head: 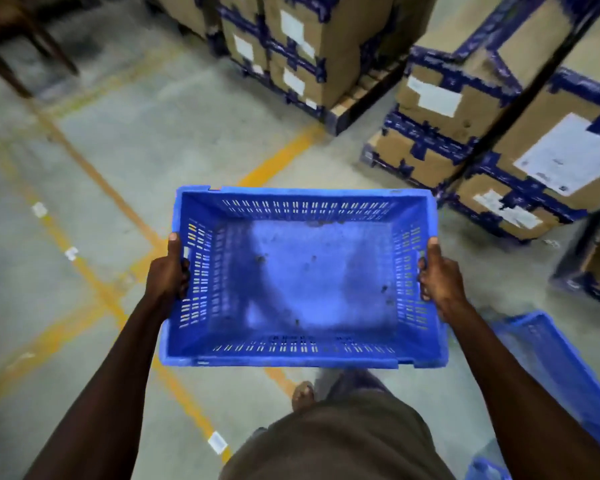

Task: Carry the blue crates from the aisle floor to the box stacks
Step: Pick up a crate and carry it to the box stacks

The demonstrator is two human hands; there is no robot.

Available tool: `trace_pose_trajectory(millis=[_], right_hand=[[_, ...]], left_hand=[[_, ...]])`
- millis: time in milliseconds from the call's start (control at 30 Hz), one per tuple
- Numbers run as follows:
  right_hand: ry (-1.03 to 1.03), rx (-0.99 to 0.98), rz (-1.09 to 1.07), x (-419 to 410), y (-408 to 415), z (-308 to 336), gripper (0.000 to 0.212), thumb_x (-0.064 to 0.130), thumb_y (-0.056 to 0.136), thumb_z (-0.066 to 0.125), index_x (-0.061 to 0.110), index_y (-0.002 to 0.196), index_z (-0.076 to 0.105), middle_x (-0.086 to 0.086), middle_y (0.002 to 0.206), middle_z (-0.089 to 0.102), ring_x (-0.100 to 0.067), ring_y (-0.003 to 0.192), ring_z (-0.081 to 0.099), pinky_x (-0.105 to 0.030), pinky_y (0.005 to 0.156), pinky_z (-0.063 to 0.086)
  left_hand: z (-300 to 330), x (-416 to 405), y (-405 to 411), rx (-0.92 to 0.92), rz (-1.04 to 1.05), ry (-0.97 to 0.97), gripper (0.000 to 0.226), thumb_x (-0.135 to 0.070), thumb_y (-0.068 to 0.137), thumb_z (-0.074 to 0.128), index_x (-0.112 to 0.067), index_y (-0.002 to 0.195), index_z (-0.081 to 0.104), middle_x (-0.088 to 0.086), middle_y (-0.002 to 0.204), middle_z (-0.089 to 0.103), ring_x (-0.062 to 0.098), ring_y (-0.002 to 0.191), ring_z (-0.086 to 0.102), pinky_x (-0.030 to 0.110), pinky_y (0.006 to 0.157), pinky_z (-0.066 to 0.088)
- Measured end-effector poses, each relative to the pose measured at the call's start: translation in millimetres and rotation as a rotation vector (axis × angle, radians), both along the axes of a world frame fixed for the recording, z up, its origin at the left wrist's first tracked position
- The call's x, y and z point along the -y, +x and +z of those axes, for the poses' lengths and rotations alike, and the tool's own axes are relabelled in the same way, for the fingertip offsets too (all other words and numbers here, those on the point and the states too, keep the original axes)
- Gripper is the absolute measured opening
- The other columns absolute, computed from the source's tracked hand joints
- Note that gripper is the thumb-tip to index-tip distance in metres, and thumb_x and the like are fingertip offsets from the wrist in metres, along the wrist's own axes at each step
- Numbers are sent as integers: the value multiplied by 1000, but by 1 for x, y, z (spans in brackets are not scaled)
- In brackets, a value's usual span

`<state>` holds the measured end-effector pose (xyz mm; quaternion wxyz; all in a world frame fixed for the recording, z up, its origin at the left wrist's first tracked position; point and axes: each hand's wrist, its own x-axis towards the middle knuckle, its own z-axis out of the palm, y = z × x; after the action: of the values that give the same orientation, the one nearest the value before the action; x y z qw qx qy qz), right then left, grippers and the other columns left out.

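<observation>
Overhead, left hand (167, 271) and right hand (440, 275) fingers grip an empty blue crate (302, 278); floor crate (551, 368) beside the feet risks tripping.

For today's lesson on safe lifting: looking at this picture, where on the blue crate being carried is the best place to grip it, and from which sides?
Grip the blue crate at its two short end walls, coming in from both sides. As shown, the left hand and right hand each hook a short end near the rim. The crate is wider than deep, and opposite end grips look likeliest to keep it level.
</observation>
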<state>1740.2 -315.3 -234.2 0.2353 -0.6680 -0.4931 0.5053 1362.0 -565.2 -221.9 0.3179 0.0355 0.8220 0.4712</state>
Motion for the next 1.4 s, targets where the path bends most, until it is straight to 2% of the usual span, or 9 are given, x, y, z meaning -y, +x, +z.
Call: trace_pose_trajectory(millis=[133, 267, 400, 567, 800, 933, 1067, 1267, 1400], right_hand=[[-15, -9, 89, -24, -108, -2, 64, 75, 93, 41, 17, 68, 52, 2, 43, 44, -12, 29, 36, -19, 35, 30], [-22, -26, 157, -51, -216, -13, 75, 91, 76, 42, 17, 69, 53, 2, 43, 45, -15, 32, 36, -21, 40, 31], [-62, -42, 254, -77, -334, -13, 72, 88, 80, 42, 18, 70, 52, 2, 45, 43, -15, 33, 35, -22, 40, 31], [-64, -54, 352, -102, -474, 7, 63, 74, 94, 39, 16, 71, 52, -3, 50, 41, -14, 33, 32, -21, 40, 29], [-18, -49, 406, -130, -662, 12, 63, 72, 95, 40, 15, 71, 51, -3, 50, 42, -14, 33, 32, -22, 40, 29], [0, -38, 374, -141, -772, 2, 63, 72, 95, 40, 15, 69, 50, -3, 52, 41, -14, 34, 31, -22, 41, 28], [22, -7, 276, -148, -868, 7, 63, 72, 95, 41, 15, 69, 50, -3, 51, 44, -15, 35, 34, -24, 42, 30], [32, -21, 91, -167, -959, 19, 66, 76, 93, 39, 15, 70, 52, -3, 52, 46, -15, 36, 36, -24, 42, 32], [22, -19, -86, -189, -1007, 7, 64, 72, 95, 38, 16, 68, 52, -1, 48, 45, -14, 34, 36, -24, 42, 31]], left_hand=[[4, 9, -85, -6, 85, 9, 67, -79, 87, 39, -16, 63, 42, 2, 47, 34, 16, 38, 27, 26, 48, 24], [4, 9, -171, -15, 144, -11, 67, -79, 87, 38, -16, 64, 42, 0, 45, 34, 16, 39, 28, 25, 46, 25], [17, 8, -266, -45, 216, -37, 66, -78, 88, 39, -16, 64, 42, 2, 48, 34, 18, 39, 28, 24, 45, 26], [34, 7, -380, -71, 282, -58, 67, -79, 87, 39, -16, 64, 42, 2, 47, 34, 17, 37, 28, 23, 44, 27], [15, -9, -550, -64, 336, -33, 69, -80, 86, 39, -15, 65, 44, 0, 45, 35, 18, 39, 29, 23, 45, 27], [-8, -26, -668, -87, 297, -34, 72, -83, 84, 37, -14, 63, 44, 1, 44, 37, 19, 40, 32, 25, 47, 30], [-4, -58, -790, -73, 207, -32, 72, -80, 88, 35, -12, 64, 44, 5, 47, 38, 21, 40, 33, 25, 46, 31], [15, -142, -947, -98, 59, -12, 71, -79, 87, 38, -13, 63, 46, 5, 48, 39, 20, 41, 32, 26, 47, 30], [11, -230, -1033, -117, -85, -22, 74, -84, 82, 36, -14, 60, 46, 5, 46, 40, 20, 41, 33, 26, 48, 30]])
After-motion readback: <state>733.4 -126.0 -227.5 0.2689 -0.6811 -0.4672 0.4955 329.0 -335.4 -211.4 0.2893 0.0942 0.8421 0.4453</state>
